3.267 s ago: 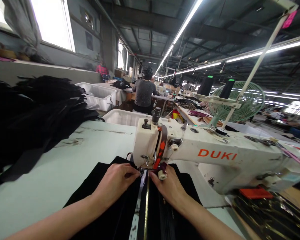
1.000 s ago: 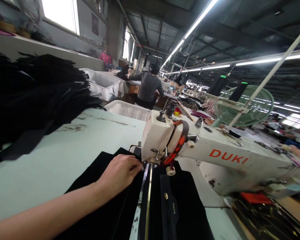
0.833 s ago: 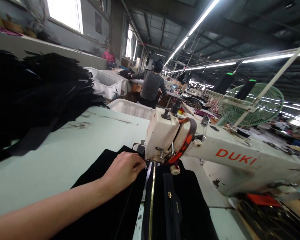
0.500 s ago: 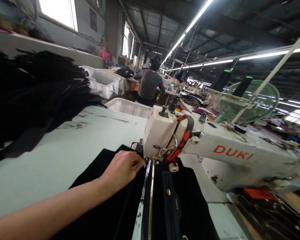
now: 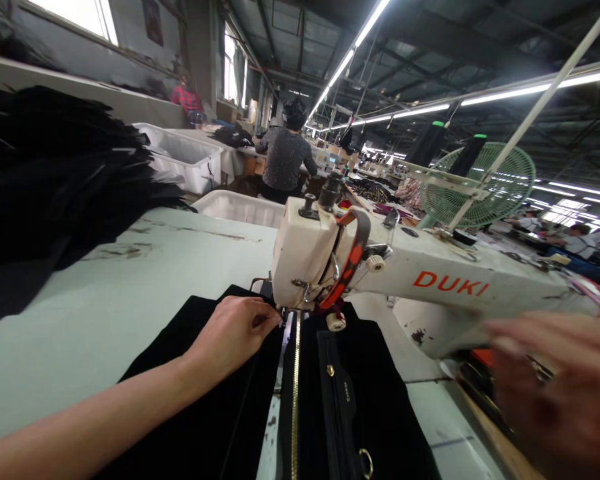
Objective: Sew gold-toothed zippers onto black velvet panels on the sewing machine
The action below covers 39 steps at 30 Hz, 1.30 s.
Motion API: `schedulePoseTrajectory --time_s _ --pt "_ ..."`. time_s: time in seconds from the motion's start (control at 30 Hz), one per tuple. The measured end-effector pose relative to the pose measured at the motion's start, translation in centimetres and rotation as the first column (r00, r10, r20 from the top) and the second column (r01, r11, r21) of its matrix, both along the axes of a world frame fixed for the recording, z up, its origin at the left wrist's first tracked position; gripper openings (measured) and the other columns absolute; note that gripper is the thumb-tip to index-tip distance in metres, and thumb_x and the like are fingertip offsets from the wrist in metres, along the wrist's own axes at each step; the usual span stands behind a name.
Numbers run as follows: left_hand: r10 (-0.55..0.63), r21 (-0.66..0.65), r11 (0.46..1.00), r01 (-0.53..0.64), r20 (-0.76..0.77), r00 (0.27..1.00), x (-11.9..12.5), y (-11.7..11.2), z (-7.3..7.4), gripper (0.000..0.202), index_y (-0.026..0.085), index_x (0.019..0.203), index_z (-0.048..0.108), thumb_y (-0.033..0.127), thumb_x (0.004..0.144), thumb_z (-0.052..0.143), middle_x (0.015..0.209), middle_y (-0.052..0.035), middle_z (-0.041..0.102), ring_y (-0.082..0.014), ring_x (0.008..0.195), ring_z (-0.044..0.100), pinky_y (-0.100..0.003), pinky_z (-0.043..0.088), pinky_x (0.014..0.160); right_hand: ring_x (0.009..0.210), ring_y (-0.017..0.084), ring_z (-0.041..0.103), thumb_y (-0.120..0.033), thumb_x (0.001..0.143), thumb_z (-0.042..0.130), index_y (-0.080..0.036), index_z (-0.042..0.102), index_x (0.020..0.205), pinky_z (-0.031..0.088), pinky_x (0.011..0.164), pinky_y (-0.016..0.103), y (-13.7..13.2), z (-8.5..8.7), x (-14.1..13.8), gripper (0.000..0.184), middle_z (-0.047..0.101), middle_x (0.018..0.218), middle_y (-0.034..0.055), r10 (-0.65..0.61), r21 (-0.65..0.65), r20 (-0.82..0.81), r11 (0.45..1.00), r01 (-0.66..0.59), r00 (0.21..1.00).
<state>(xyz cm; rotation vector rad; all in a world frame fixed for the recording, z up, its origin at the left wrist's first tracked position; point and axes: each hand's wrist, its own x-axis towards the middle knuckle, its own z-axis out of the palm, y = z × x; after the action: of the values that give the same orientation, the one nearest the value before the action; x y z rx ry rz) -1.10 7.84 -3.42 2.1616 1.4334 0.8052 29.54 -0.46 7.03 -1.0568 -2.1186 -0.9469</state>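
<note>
Presumably soft, limp and light, the black cloth (image 5: 380, 380) lies flat on the table (image 5: 105, 300), its far end under the head of the sewing machine (image 5: 450, 287); the gold zipper (image 5: 296, 380) along it should be stiffer. Best hold, by judgement: the cloth's edges near the needle. Left hand (image 5: 235, 327): thumb and fingertips narrow, seemingly pinching the cloth's edge there. Right hand (image 5: 555, 387): raised at right, apart from the cloth, fingers partly curled; blur, finger gap cannot be told.
</note>
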Motion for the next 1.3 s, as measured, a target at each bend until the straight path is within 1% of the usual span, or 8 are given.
schedulePoseTrajectory --time_s 0.07,0.1,0.2,0.3,0.4,0.53,0.73,1.3 --pt "0.0 0.0 1.0 0.0 0.003 1.0 0.0 0.0 -0.1 0.024 0.02 0.069 0.074 0.017 0.086 0.057 0.077 -0.0009 0.073 -0.0162 0.067 0.066 -0.022 0.045 0.063 0.072 0.015 0.06 -0.023 0.1 0.052 -0.023 0.064 0.095 0.048 0.068 0.027 0.8 -2.7 -4.3 0.012 0.064 0.08 0.0037 0.202 -0.235 -0.035 0.95 -0.205 0.979" --pt "-0.002 0.001 1.0 0.002 0.005 1.0 0.0 0.0 -0.1 0.024 0.02 0.07 0.074 0.018 0.086 0.057 0.078 -0.0013 0.074 -0.0171 0.069 0.067 -0.022 0.045 0.064 0.073 0.016 0.062 -0.024 0.099 0.052 -0.023 0.065 0.097 0.05 0.067 0.027 1.4 -4.2 -6.2 0.013 0.066 0.083 0.0039 0.184 -0.404 -0.106 0.89 -0.211 0.977" --pt "-0.006 0.004 1.0 0.006 0.017 1.0 0.0 0.1 -0.3 0.024 0.021 0.073 0.076 0.022 0.087 0.055 0.082 -0.0019 0.075 -0.019 0.074 0.068 -0.024 0.047 0.068 0.086 0.019 0.067 -0.02 0.094 0.057 -0.023 0.069 0.1 0.053 0.078 0.029 3.9 -8.1 -10.0 0.014 0.07 0.095 0.0031 -0.023 -0.687 -0.373 0.679 -0.259 0.928" --pt "-0.007 0.005 1.0 0.007 0.032 0.999 0.1 0.1 -0.4 0.026 0.022 0.074 0.076 0.026 0.086 0.054 0.083 -0.0016 0.075 -0.0194 0.076 0.068 -0.024 0.048 0.071 0.086 0.021 0.068 -0.014 0.087 0.061 -0.02 0.07 0.086 0.052 0.081 0.031 6.6 -10.2 -11.2 0.011 0.072 0.089 0.0028 -0.156 -0.722 -0.565 0.569 -0.394 0.81" --pt "-0.009 -0.001 1.0 0.009 0.041 0.999 0.0 0.2 -0.4 0.028 0.022 0.072 0.076 0.029 0.086 0.053 0.079 -0.0011 0.075 -0.0187 0.072 0.068 -0.024 0.048 0.067 0.081 0.02 0.069 -0.014 0.084 0.065 -0.019 0.07 0.085 0.054 0.076 0.029 8.3 -11.2 -11.5 0.007 0.072 0.083 0.0032 -0.199 -0.68 -0.663 0.563 -0.47 0.721" --pt "-0.003 -0.013 1.0 0.004 0.057 0.998 0.0 0.2 -0.4 0.029 0.023 0.074 0.077 0.032 0.086 0.053 0.081 -0.0005 0.076 -0.0181 0.068 0.068 -0.023 0.049 0.061 0.086 0.02 0.07 -0.013 0.082 0.067 -0.018 0.071 0.09 0.054 0.08 0.028 8.7 -11.9 -11.8 0.01 0.073 0.089 0.0041 -0.174 -0.648 -0.7 0.561 -0.515 0.692" --pt "0.005 -0.036 0.999 -0.002 0.084 0.996 0.0 0.1 -0.3 0.029 0.024 0.078 0.079 0.034 0.085 0.052 0.088 0.0001 0.077 -0.0179 0.066 0.068 -0.023 0.051 0.06 0.096 0.023 0.069 -0.012 0.083 0.066 -0.022 0.076 0.087 0.051 0.093 0.033 8.8 -12.5 -11.9 0.014 0.074 0.093 0.0033 -0.112 -0.644 -0.69 0.547 -0.535 0.715" --pt "0.096 -0.102 0.991 -0.086 0.093 0.991 0.4 -0.4 -0.1 0.029 0.023 0.073 0.076 0.037 0.083 0.053 0.076 -0.0014 0.077 -0.0215 0.067 0.07 -0.026 0.051 0.063 0.094 0.022 0.07 -0.012 0.084 0.065 -0.024 0.076 0.089 0.053 0.087 0.03 8.8 -12.1 -12.2 0.017 0.075 0.093 0.0016 -0.076 -0.647 -0.656 0.57 -0.507 0.751"
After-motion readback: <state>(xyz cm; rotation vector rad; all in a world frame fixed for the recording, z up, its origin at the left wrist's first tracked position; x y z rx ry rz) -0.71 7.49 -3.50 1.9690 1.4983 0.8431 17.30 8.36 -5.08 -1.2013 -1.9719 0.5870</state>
